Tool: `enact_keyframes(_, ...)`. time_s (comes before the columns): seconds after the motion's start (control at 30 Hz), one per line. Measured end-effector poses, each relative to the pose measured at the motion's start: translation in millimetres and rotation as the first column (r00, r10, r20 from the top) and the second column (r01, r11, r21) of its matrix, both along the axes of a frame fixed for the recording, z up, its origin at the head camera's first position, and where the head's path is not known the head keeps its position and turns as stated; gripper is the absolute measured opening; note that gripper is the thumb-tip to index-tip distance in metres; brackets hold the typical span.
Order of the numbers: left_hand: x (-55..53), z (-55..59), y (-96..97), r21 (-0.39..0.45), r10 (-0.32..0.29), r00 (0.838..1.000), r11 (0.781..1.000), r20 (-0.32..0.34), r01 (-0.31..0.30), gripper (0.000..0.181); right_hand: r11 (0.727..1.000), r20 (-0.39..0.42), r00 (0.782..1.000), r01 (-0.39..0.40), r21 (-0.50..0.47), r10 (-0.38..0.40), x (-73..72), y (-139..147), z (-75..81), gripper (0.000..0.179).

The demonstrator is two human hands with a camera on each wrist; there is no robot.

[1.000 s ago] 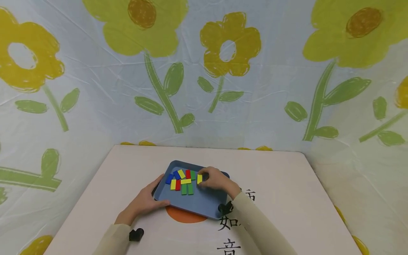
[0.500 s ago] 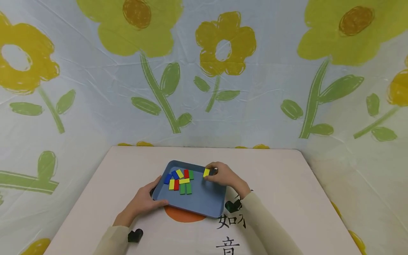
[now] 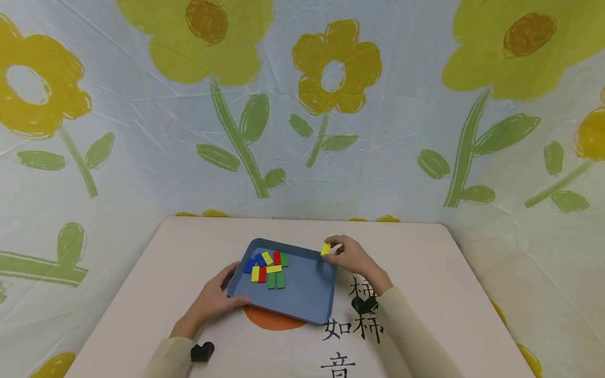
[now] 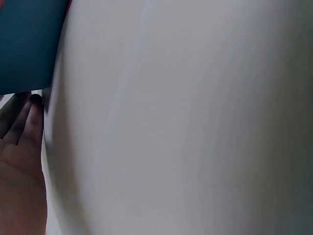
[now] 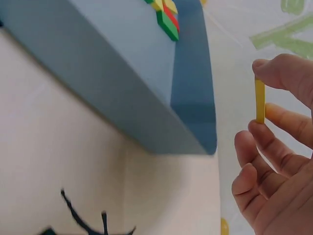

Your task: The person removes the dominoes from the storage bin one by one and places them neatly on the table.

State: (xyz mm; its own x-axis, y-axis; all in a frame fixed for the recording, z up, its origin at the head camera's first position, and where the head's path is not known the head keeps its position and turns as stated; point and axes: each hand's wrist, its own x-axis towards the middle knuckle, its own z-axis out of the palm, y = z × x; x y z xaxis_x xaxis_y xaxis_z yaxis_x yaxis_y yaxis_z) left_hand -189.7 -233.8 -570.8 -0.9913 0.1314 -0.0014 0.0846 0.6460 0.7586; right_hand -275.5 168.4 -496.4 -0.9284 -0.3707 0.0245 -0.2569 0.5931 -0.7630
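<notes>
Left hand blurred, cropped beside tray.

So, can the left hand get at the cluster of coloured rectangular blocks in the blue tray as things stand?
Probably yes. The left hand grips the near left rim of the blue tray, and the coloured blocks lie uncovered just beyond its fingers. The right hand, pinching a yellow block, is off by the far right corner, clear of that path.
</notes>
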Motion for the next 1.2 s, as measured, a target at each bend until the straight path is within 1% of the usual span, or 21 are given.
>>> enact_keyframes(0.1,-0.5,-1.8,0.3,0.035,0.012,0.999,0.999,0.034,-0.013,0.102,1.000,0.009,1.000,0.010,0.003,-0.011,0.4,9.5,0.1,0.051)
enact_keyframes(0.23,-0.4,-3.1,0.5,0.049,0.018,0.998,0.999,0.058,-0.021,0.101,1.000,0.005,1.000,0.014,0.006,-0.014,-1.0,22.5,-3.7,0.052)
enact_keyframes(0.47,1.2,-0.9,1.3,0.062,0.022,0.997,0.998,0.072,-0.027,0.101,0.999,0.002,1.000,0.029,0.037,-0.029,-3.7,42.1,-17.2,0.051)
enact_keyframes(0.63,1.9,-0.5,1.1,0.067,0.015,0.998,0.998,0.062,-0.020,0.100,0.995,0.016,0.996,0.084,0.050,-0.085,-1.4,51.7,-25.6,0.049)
enact_keyframes(0.73,1.8,-1.1,0.7,0.068,0.007,0.999,0.998,0.054,-0.010,0.100,0.992,0.015,0.994,0.104,0.071,-0.106,0.6,56.5,-29.5,0.047)
enact_keyframes(0.93,1.0,-0.6,1.2,0.060,0.007,0.998,0.998,0.066,-0.011,0.102,0.991,0.008,0.997,0.074,0.116,-0.075,4.1,64.3,-35.1,0.046)
enact_keyframes(1.07,0.4,-0.2,1.1,0.059,0.008,0.997,0.998,0.075,-0.013,0.102,0.992,0.012,0.998,0.052,0.115,-0.054,4.4,65.9,-41.0,0.046)
enact_keyframes(1.2,0.5,-0.1,0.6,0.064,0.009,0.996,0.998,0.086,-0.015,0.102,0.992,0.024,0.998,0.058,0.113,-0.061,4.4,64.9,-47.4,0.045)
